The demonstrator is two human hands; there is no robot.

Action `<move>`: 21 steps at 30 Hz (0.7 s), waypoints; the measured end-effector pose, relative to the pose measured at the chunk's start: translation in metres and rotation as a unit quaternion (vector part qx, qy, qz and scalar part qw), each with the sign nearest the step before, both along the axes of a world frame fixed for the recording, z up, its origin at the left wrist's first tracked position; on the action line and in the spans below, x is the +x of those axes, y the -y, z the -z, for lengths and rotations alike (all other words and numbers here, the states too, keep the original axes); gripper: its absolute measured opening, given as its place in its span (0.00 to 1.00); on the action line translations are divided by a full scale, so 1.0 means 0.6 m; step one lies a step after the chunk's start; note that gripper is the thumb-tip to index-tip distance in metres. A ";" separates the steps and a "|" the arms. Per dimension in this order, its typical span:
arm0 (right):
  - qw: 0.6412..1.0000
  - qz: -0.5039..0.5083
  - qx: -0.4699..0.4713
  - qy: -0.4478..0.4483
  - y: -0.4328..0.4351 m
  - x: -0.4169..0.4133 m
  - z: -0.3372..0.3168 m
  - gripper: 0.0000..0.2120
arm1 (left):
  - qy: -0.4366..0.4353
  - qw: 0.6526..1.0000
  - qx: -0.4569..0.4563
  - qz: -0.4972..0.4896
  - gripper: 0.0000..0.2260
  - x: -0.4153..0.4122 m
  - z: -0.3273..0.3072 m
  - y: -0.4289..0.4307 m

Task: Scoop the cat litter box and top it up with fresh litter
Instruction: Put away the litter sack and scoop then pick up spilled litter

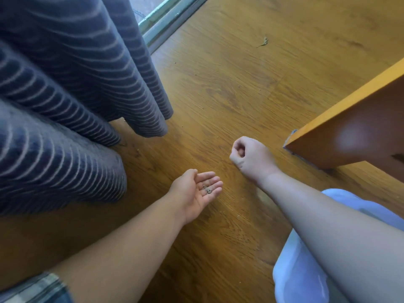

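just past the bottom of the striped curtain [65, 84], on the wood floor [218, 84], two bare hands are down low. the left hand [196, 191] is closest to the curtain, palm up and cupped like a little bowl, fingers loose. a few grey litter bits [207, 190] sit in the middle of it.

the right hand [251, 158] is farther from the curtain, knuckles up, fingers curled in with the tips bunched at the floor. it looks like a pinch, but i cannot tell if a bit is caught in there. more tiny crumbs [223, 212] lie on the floor, on the far side of the left hand from the curtain.

the litter box is not in view (no scoop or bag either). an orange cupboard [349, 132] stands well away from the curtain.

i think the bits are hard, dry and very light, so they roll and bounce. best to pick each one with fingertip and thumb, and keep the cupped hand flat so none tip out.
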State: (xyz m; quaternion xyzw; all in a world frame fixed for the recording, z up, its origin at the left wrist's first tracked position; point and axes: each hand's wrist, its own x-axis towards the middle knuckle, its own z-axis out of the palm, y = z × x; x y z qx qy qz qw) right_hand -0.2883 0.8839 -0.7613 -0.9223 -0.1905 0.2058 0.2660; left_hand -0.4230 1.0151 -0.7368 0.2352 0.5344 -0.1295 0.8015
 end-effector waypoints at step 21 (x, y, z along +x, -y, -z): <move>0.999 0.034 0.010 0.006 -0.074 0.036 0.052 0.05 | 0.004 1.000 0.002 -0.003 0.20 -0.039 -0.006 -0.058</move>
